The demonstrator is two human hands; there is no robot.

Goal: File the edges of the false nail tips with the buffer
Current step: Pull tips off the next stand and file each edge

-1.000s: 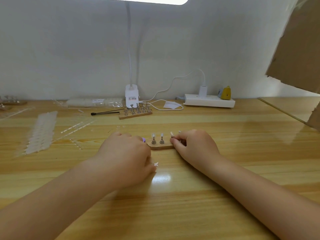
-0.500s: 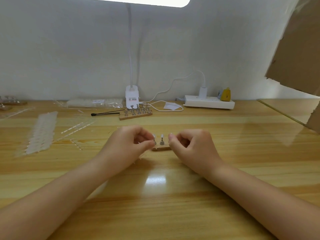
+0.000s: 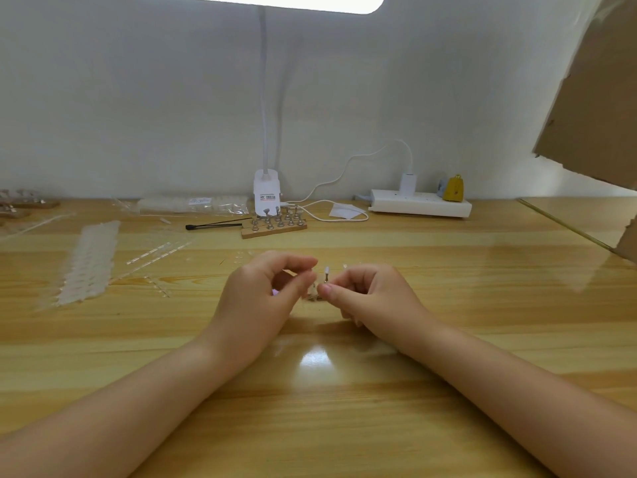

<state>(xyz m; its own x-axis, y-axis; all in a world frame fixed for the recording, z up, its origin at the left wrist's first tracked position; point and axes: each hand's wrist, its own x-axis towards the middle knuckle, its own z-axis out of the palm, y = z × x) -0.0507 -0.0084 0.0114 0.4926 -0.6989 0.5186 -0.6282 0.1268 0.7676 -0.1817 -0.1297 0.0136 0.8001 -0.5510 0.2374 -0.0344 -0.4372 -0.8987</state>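
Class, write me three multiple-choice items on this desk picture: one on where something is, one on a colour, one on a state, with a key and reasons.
1. Where does the white power strip lie?
A. at the back right of the wooden desk, by the wall
B. at the front left desk edge
C. under the hands

2. What colour is the small object at the strip's right end?
A. red
B. yellow
C. black

3. How are the left hand and right hand?
A. flat, palms down
B. far apart
C. fingers curled, close together over the small stand

Key: 1 A, it sits along the wall; 2 B, plainly yellow; 3 C, fingertips nearly meet.
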